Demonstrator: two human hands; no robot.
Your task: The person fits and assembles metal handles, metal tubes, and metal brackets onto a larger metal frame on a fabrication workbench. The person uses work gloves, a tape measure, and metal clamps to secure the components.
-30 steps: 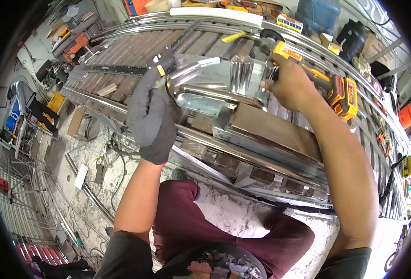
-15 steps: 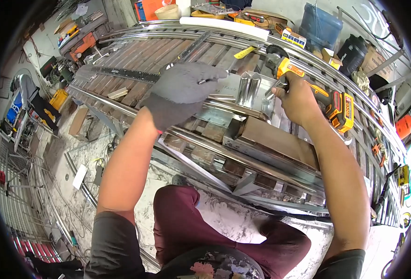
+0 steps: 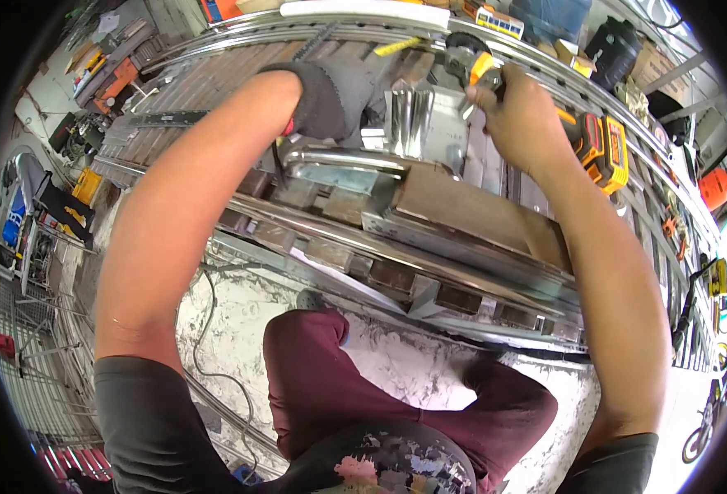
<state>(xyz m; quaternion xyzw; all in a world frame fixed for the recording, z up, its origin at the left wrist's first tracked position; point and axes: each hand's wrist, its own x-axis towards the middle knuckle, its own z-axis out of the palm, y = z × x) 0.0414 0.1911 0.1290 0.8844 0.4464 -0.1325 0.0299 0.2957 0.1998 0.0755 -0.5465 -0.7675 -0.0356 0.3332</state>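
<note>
Far left, floor clutter: a yellow case (image 3: 86,185) and wire racks, not involved. My left hand (image 3: 330,99), in a grey glove, reaches up over the long metal frame (image 3: 429,247) that runs from upper left down to lower right; its fingers curl down onto the shiny metal bracket (image 3: 425,123) standing on the frame, pressing its left side, though I cannot tell if they close fully around it. Just below sits a bent chrome handle piece (image 3: 339,160), touching the frame, apart from the glove. Right of the bracket, my bare right hand (image 3: 524,111) is wrapped tight round the yellow and black angle grinder (image 3: 536,107), fingers clamped on its body, the disc end (image 3: 462,51) pointing left, just beside the bracket's top right edge. The grinder's long axis runs left to right, battery end (image 3: 606,152) trailing toward lower right. Key relation: the bracket lies directly left of the grinder head, between both hands, left hand on it, right hand nearer the tool. Behind, boxes and a black bucket (image 3: 615,45). Below, my maroon trousers (image 3: 363,387) over the pale floor (image 3: 232,313).
</note>
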